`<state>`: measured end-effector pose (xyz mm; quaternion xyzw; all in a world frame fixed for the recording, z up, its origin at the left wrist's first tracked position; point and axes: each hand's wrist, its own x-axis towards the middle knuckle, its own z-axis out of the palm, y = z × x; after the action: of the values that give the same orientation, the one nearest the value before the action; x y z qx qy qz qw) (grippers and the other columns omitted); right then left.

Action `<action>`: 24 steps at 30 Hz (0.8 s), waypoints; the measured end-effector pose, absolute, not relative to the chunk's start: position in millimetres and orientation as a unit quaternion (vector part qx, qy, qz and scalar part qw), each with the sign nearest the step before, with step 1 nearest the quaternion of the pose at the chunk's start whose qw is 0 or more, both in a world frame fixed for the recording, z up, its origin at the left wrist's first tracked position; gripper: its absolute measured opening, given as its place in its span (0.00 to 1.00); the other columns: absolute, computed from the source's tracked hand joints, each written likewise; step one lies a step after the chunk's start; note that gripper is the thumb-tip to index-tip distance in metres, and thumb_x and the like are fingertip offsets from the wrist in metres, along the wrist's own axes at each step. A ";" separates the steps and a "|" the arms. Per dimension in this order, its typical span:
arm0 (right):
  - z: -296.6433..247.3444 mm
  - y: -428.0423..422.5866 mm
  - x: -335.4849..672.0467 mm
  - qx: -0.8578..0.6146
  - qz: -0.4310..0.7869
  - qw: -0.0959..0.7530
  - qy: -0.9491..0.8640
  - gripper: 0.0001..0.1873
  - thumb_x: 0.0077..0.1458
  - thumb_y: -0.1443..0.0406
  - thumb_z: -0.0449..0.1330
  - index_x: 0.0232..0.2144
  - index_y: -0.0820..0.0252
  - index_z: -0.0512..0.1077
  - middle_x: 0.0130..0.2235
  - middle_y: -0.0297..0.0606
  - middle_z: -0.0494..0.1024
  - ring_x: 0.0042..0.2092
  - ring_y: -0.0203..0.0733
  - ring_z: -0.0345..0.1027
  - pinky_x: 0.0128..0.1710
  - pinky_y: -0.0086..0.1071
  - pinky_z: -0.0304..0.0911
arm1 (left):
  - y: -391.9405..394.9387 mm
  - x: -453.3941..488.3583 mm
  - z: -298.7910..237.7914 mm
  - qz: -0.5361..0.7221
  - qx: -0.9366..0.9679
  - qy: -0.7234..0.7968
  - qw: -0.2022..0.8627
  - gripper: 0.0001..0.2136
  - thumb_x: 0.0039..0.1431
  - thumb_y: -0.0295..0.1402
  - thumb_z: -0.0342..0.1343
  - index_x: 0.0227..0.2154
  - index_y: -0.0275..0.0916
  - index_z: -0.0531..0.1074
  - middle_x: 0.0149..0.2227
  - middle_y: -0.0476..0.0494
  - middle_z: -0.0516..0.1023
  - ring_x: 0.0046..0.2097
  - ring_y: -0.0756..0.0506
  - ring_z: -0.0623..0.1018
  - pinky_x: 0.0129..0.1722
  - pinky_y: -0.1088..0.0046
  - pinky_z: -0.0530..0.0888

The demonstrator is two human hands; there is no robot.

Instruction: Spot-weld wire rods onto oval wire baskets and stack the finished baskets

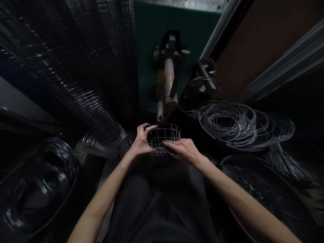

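Observation:
A small round wire basket [164, 133] of welded mesh sits in front of me at knee height. My left hand [142, 141] grips its left rim, fingers curled over the top wire. My right hand [183, 150] lies on the basket's near right side, fingers pressed against the mesh and closed on it. Just behind the basket stands a machine arm [169, 87] with a wooden-coloured cylinder, mounted on a green panel [149, 40].
A heap of loose wire rings [235, 123] lies at right, with straight wire bundles [286, 162] nearer me. A long coil of stacked rings [101, 135] runs in from the left. Dark wire coils [43, 182] sit at lower left. My dark-clothed lap [157, 202] fills the bottom centre.

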<state>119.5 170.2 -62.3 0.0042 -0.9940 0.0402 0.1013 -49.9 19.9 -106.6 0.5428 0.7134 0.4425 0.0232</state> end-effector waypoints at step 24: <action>-42.2 184.2 94.3 -0.047 0.031 0.084 -0.995 0.17 0.59 0.57 0.55 0.49 0.45 0.74 0.41 0.30 0.82 0.33 0.40 0.75 0.24 0.28 0.55 | 42.2 -77.3 -107.9 0.528 0.516 0.670 0.082 0.53 0.29 0.37 0.73 0.60 0.47 0.49 0.53 0.39 0.60 0.55 0.35 0.66 0.56 0.49 0.67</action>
<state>94.3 184.2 -42.2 -0.0467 -0.9949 0.0309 0.0843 -77.3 42.2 -107.9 0.5159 0.6698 0.5276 0.0824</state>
